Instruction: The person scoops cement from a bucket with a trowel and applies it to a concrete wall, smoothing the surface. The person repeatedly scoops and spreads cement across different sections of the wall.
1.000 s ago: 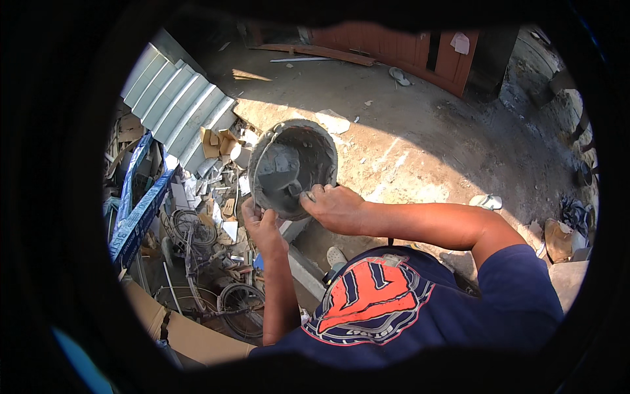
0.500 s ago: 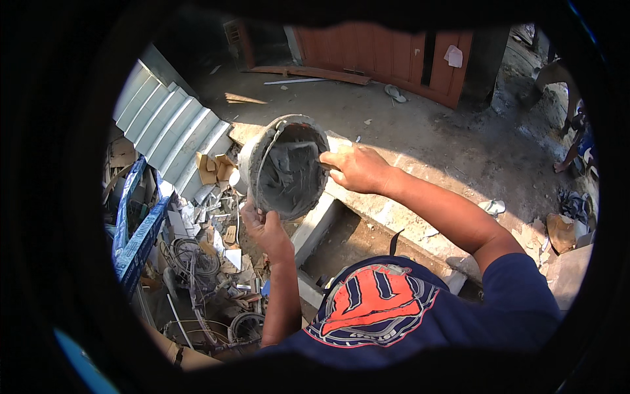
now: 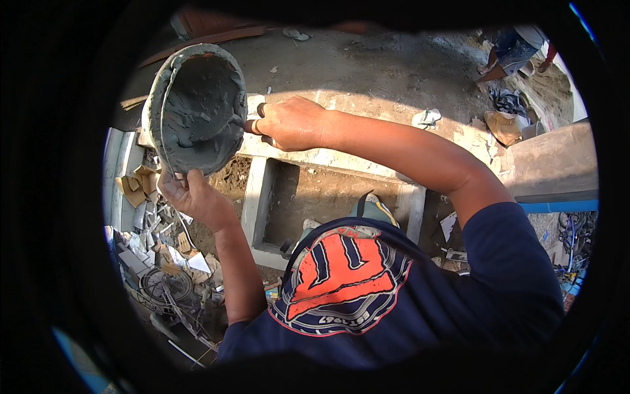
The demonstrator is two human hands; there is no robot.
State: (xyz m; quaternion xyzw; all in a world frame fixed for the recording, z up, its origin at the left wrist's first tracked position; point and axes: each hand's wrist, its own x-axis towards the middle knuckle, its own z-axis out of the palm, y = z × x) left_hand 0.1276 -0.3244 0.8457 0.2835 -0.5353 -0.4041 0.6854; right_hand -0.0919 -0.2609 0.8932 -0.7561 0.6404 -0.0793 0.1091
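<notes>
A grey bucket (image 3: 195,75) coated with wet cement is raised at the upper left, tilted so its inside shows. My left hand (image 3: 187,194) grips it low, at its rim and wire handle. My right hand (image 3: 282,125) is closed on what looks like a trowel (image 3: 233,123) at the bucket's right side, its blade in the cement. Below my hands a low concrete-walled pit (image 3: 261,197) holds soil, and my feet show in it, partly hidden by my dark shirt.
Scattered rubble and cardboard (image 3: 134,188) lie at left with wire and scrap. At upper right another person (image 3: 512,49) stands bent beside a dark heap of bags (image 3: 505,100). A concrete ledge (image 3: 551,157) is at right, a slipper (image 3: 426,118) on the floor ahead.
My hands have carried the bucket up and to the left. The view has swung, bringing more of the pit and the other person into sight.
</notes>
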